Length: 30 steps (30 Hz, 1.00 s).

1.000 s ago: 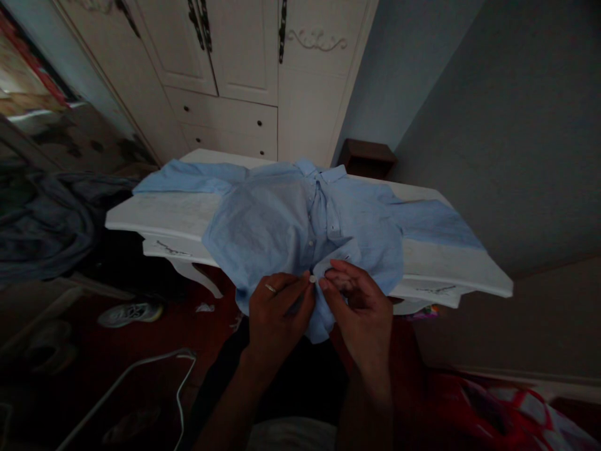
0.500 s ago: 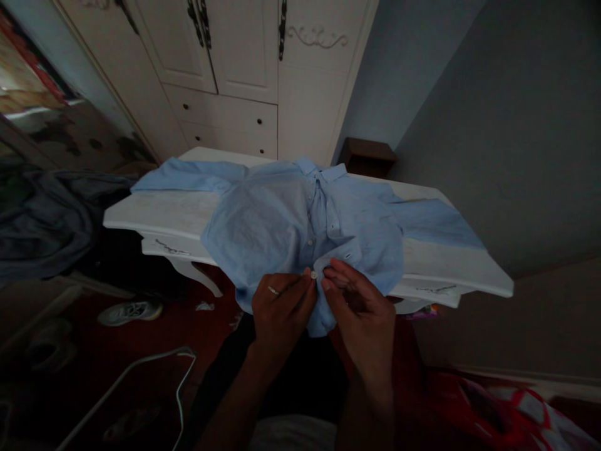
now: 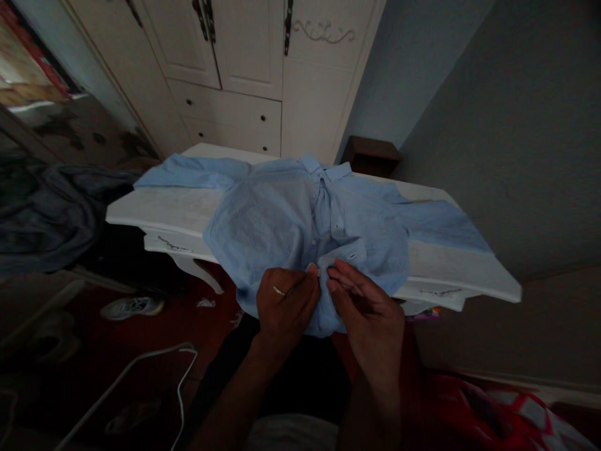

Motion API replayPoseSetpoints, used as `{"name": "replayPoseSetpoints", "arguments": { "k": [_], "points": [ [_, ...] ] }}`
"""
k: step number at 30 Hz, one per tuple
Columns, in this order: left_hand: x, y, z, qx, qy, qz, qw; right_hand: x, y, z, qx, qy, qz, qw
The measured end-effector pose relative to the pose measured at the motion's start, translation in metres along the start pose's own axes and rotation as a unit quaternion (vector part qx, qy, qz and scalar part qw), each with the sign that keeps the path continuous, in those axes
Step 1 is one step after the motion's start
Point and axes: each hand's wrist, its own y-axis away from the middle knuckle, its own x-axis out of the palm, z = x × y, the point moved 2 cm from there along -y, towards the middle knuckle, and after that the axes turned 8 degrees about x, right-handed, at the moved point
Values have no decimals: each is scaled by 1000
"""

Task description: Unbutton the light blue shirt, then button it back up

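A light blue button-up shirt lies spread over a white table, collar at the far side and sleeves out to both sides. Its front is partly open near the hem. My left hand, with a ring on one finger, pinches a small button at the lower placket, mostly covered by the fingertips. Close on its right, my right hand pinches the edge of the other front panel, just below a buttonhole. Another button shows higher up the placket.
The white table has drawers along its front. Behind it stands a white wardrobe. A dark heap of clothes is at the left, a shoe and white metal tubing below. A red and white bag sits lower right.
Both hands stay at the lower placket. The left fingers now cover more of the button, which showed plainly before. The whole view has shifted slightly.
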Motion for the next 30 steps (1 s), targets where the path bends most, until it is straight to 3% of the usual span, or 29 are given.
{"name": "replayPoseSetpoints", "arguments": {
  "k": [4, 7, 11, 15, 20, 30],
  "points": [
    [3, 1, 0, -34, 41, -18, 998, 0, 0, -2, -19, 20, 9, 1000],
    [5, 5, 2, -107, 127, -33, 986, 0, 2, 1, -63, 61, 23, 996],
    [9, 13, 8, -238, 269, -52, 932, 8, 2, 15, -169, 161, 76, 969],
    [11, 18, 11, -322, 323, -76, 887, 19, -6, 28, -222, 223, 79, 946],
    [13, 19, 12, -381, 371, -63, 845, 21, -12, 25, -222, 214, 94, 947],
    [8, 17, 13, -404, 452, -16, 795, 13, -16, 10, -170, 144, 101, 970]
  ]
}}
